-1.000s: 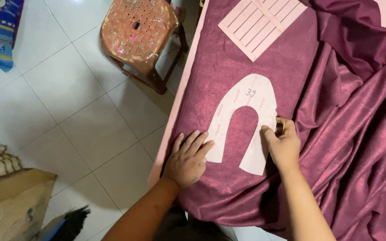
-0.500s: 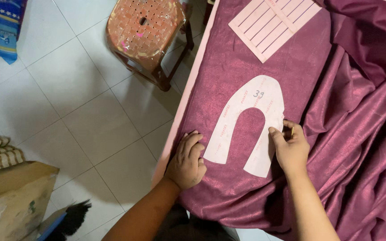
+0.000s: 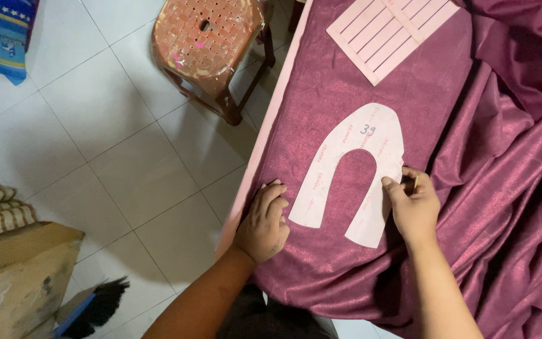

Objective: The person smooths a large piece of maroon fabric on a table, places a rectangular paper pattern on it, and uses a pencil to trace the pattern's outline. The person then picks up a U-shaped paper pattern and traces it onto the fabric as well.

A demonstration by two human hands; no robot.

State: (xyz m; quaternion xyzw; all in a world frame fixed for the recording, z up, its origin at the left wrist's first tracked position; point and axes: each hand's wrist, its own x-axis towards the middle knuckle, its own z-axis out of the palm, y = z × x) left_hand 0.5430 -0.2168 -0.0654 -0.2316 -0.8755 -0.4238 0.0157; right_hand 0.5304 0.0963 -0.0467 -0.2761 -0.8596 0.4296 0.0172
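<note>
A pale U-shaped paper pattern (image 3: 337,166) lies flat on maroon cloth (image 3: 346,81) spread over a table. My left hand (image 3: 263,221) rests on the cloth at the table's left edge, fingers bent, fingertips just beside the end of the pattern's left leg. My right hand (image 3: 412,207) sits against the outer edge of the pattern's right leg. Its index finger touches the paper, and its fingers pinch a thin pencil-like stick (image 3: 415,182), mostly hidden in the hand.
A pink lined card (image 3: 390,34) lies on the cloth at the far end. Loose folds of cloth (image 3: 522,176) pile up on the right. On the tiled floor to the left stand a worn plastic stool (image 3: 211,44), a cardboard box (image 3: 17,276) and a dark brush (image 3: 98,301).
My left hand went from flat with spread fingers to bent fingers near the pattern's left leg. My right hand stayed at the right leg. The view shifted slightly.
</note>
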